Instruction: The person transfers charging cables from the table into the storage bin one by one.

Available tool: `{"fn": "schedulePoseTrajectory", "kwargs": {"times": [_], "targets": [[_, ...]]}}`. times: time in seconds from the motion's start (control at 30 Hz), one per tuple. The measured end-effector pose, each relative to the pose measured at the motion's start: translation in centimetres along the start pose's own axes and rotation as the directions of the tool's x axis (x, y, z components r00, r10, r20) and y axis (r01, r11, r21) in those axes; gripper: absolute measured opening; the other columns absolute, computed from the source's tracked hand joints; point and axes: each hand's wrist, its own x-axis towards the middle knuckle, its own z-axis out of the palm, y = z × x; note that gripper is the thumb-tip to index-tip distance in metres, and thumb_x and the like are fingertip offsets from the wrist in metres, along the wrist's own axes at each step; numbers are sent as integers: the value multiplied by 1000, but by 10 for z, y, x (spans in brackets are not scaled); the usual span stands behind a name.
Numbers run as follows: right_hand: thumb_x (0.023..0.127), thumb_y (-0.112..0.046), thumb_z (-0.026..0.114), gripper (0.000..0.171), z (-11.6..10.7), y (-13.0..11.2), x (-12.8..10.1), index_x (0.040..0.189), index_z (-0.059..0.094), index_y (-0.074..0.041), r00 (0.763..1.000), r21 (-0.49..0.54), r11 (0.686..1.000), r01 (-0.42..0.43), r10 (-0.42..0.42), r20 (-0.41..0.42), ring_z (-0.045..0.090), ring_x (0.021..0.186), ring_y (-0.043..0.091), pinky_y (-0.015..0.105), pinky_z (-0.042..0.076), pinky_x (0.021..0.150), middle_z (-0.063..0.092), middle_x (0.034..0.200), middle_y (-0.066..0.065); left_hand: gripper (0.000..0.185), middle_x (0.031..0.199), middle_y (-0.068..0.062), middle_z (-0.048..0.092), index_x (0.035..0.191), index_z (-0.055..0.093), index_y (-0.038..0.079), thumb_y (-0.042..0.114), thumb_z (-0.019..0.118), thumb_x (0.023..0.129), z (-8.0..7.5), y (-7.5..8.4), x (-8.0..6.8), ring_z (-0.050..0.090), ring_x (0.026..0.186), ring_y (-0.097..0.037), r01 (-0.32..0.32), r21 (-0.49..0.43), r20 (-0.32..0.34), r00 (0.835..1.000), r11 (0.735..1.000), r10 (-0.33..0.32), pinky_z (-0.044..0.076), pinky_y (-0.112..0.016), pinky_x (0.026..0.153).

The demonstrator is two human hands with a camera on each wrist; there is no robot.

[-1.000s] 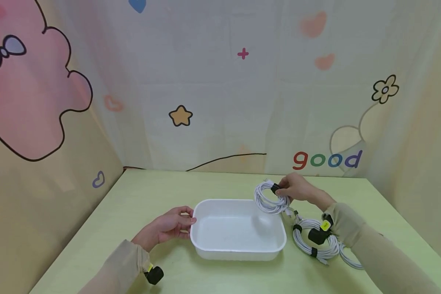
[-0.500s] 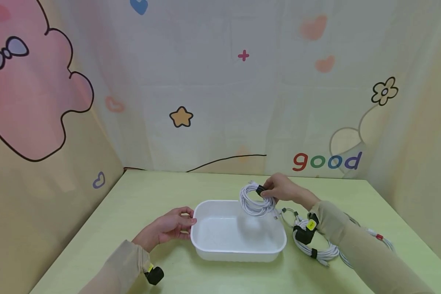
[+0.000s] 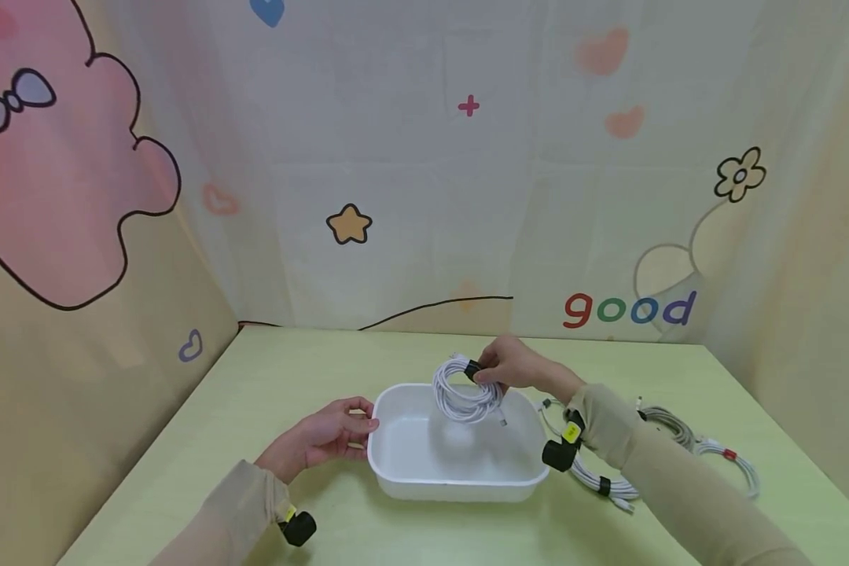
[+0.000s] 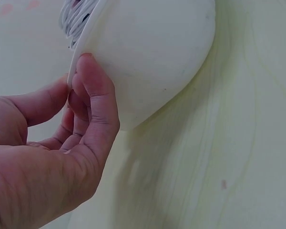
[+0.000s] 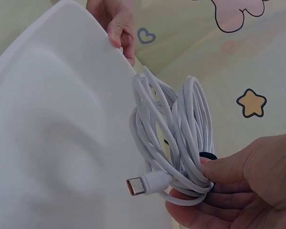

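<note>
The right hand (image 3: 512, 368) pinches a coiled white USB cable (image 3: 461, 391) by its black strap, holding it just above the far part of the white plastic tub (image 3: 403, 472) on the green table (image 3: 290, 369), while the left hand (image 3: 325, 436) grips the tub's left rim with curled fingers (image 4: 97, 102).

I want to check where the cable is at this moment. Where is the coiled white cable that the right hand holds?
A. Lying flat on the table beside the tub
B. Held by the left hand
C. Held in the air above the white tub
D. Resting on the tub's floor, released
C: the right hand pinches the coiled white cable above the white tub, clear of its floor.
</note>
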Motion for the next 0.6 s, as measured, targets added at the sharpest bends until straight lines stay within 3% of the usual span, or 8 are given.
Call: {"fn": "schedulePoseTrajectory", "kwargs": {"times": [0.6], "targets": [[88, -9, 68, 16, 37, -25, 14, 100, 69, 3, 998, 4, 1000, 0, -1, 65, 60, 64, 12, 24, 55, 58, 69, 86, 10, 12, 86, 4, 62, 105, 46, 13, 13, 56, 97, -3, -6, 3, 61, 74, -10, -12, -35, 57, 998, 999, 14, 56, -27, 69]]}}
